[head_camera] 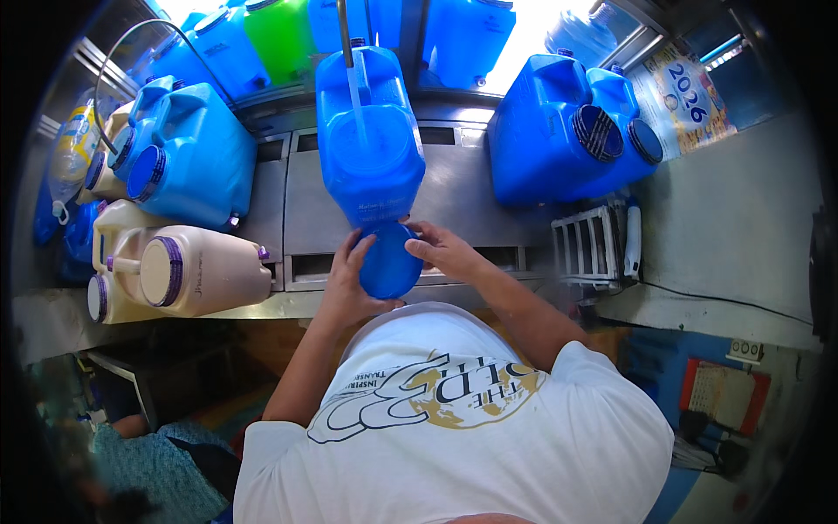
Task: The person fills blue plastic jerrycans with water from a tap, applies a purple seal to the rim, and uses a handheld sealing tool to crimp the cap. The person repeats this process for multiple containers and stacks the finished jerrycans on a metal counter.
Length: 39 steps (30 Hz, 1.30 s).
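Observation:
A round blue screw cap (391,261) is held between both hands at the near edge of the metal counter. My left hand (348,275) cups its left side and lower rim. My right hand (445,251) has its thumb and fingers at the upper right rim. Just beyond the cap stands a translucent blue plastic water container (386,190), its molded handle toward the back. A metal filler pipe (344,33) comes down over it, and a pale stream or tube runs below the pipe's end; I cannot tell which.
Blue water containers (209,150) and cream ones (222,272) crowd the stainless counter (458,190) on the left. More blue containers (537,144) stand at right, beside a white rack (586,249). A cable (720,300) crosses the right ledge. Another person (150,465) is at lower left.

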{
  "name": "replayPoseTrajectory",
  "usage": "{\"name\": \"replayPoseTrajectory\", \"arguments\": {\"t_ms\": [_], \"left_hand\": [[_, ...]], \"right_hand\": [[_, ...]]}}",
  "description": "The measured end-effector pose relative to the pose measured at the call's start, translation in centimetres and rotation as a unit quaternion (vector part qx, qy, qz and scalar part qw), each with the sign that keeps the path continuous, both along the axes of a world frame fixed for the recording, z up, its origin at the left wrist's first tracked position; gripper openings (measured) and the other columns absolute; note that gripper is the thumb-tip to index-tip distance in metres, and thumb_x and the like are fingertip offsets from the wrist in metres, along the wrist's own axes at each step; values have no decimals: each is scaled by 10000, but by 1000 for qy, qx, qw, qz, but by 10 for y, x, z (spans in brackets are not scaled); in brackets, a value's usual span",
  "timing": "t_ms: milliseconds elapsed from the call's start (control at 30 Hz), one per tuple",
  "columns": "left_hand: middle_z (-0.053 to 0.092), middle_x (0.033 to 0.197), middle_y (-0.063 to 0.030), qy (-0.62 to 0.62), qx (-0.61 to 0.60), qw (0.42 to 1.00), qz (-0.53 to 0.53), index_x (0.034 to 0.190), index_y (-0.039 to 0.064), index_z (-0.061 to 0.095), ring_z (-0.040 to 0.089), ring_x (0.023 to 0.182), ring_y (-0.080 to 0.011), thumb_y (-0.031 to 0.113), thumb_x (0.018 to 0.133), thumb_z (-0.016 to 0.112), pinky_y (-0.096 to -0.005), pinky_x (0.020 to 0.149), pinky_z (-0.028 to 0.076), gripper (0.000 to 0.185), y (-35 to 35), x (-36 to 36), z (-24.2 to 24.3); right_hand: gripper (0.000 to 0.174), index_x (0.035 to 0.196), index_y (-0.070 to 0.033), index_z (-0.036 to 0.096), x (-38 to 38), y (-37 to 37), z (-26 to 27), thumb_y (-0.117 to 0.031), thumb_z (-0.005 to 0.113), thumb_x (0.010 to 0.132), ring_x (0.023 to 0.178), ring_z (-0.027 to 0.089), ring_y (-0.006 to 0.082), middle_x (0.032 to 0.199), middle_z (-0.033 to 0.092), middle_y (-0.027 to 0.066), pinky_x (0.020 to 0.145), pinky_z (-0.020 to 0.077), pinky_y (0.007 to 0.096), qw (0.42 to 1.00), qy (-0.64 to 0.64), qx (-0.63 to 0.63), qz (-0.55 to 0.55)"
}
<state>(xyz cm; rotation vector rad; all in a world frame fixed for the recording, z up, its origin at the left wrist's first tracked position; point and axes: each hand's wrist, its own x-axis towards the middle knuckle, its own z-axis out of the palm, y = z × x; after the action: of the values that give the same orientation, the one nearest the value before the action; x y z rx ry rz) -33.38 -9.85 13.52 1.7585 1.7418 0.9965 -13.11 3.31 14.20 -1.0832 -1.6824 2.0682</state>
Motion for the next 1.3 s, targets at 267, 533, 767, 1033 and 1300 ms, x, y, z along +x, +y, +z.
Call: {"name": "replayPoseTrajectory", "arguments": {"t_ms": [267,533,767,1033,1300], "left_hand": [[470,1356,-101,-413,86,895,145,1543,130,254,497,1206,-227,617,587,884,-377,1001,446,1244,-8,-33,-3],[500,1313,-117,-391,207,865,238,1494,65,280,514,1227,-248,629,750,777,-403,1046,415,1057,76,-64,17],[520,1301,-167,-456,223,806,304,1509,67,233,551,1200,-281,858,741,546,-429,1061,427,1146,149,-44,28],[478,1348,-198,-477,217,746,412,1508,46,198,505,1253,-304,895,757,446,-461,1104,407,1160,173,-21,34],[457,1435,-191,-446,195,771,411,1521,42,238,466,1321,-317,827,836,437,-465,1136,359,1060,161,-37,2]], "right_hand": [[469,1276,-2,590,40,83,-20,-300,680,925,973,653,179,1056,703,118,874,518,323,964,-96,244,-33],[424,1245,3,605,18,175,-73,-242,686,909,907,648,150,1004,697,83,832,512,300,980,4,182,-81],[441,1244,-15,611,-53,272,-120,-269,670,888,975,667,252,1031,698,144,888,509,355,968,-65,227,-85],[481,1355,-99,555,-134,352,-135,-256,567,900,1242,551,351,1327,584,206,1054,434,434,929,-169,327,-35],[544,1307,-31,592,-205,428,-181,-320,642,849,1191,602,358,1280,626,225,998,471,428,946,-69,315,40]]}}
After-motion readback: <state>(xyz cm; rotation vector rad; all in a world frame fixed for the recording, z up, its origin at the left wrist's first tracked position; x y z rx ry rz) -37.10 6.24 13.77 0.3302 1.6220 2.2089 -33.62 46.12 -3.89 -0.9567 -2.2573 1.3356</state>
